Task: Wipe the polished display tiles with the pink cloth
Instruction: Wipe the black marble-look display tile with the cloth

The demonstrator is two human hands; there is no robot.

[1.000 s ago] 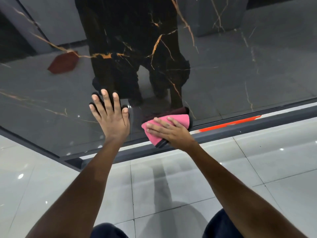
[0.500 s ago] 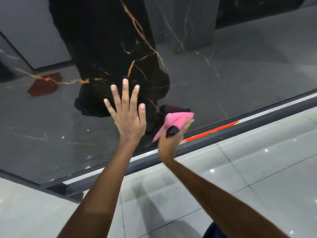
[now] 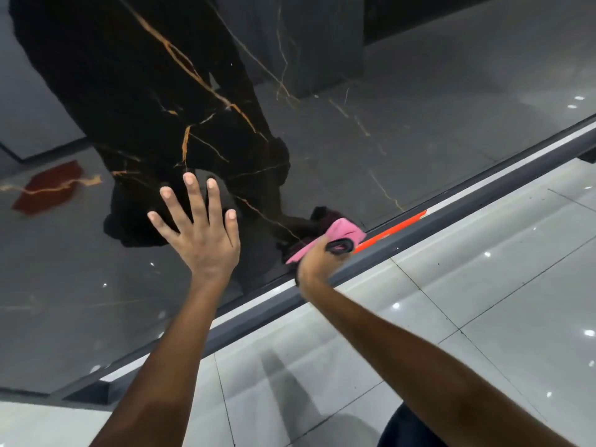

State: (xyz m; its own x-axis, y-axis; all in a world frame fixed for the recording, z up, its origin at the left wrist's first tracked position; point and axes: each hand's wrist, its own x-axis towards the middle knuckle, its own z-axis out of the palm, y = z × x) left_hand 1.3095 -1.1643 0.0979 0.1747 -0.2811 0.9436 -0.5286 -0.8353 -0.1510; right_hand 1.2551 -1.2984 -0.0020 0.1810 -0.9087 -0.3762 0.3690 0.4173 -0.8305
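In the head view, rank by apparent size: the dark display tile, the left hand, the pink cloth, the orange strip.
1. Dark display tile, largest by far.
2. Left hand, spread flat on it.
3. Pink cloth and orange strip: alike; the strip is longer but thinner, the cloth partly hidden by the right hand.

You see dim, even lighting; ceiling-light glints dot the glossy floor [image 3: 451, 285]; wide-angle distortion bends the edges; slight motion blur.

left hand [image 3: 203, 240] flat on tile [image 3: 403, 140] | right hand [image 3: 314, 262] grips pink cloth [image 3: 343, 232]
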